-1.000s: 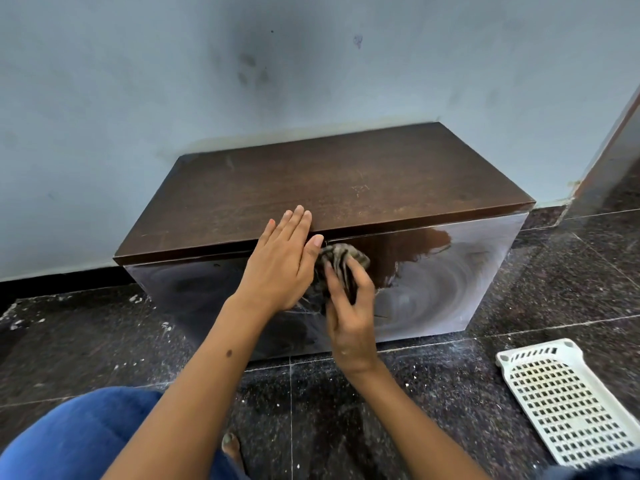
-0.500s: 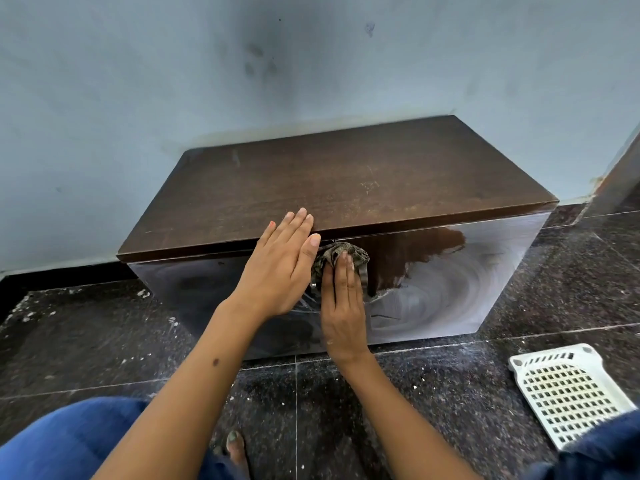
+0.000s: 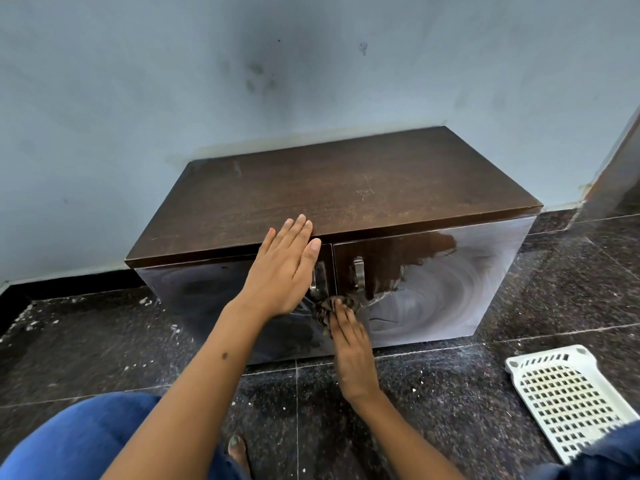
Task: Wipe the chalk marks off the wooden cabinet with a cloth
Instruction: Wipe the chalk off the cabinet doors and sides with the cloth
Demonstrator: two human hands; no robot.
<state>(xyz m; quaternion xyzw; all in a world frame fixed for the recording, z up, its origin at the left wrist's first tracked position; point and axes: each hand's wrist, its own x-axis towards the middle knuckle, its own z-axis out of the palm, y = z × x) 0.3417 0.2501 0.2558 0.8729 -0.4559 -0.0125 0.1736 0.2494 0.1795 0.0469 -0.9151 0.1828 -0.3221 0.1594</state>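
Dark brown wood forms the low cabinet (image 3: 346, 188) standing against the pale wall (image 3: 138, 98), its glossy front doors smeared with whitish chalk swirls (image 3: 446, 292) toward three o'clock. The left hand (image 3: 282, 268) lies flat against the front, fingers straight and pressed together, tips reaching over the top edge at twelve o'clock. Below it at about five o'clock, the right hand (image 3: 349, 344) presses a dark crumpled cloth (image 3: 329, 306) against the doors' seam under the metal handles (image 3: 358, 277), fingers straight and close together. A white perforated tray (image 3: 568, 396) lies on the dark stone floor (image 3: 104, 341) at four o'clock.
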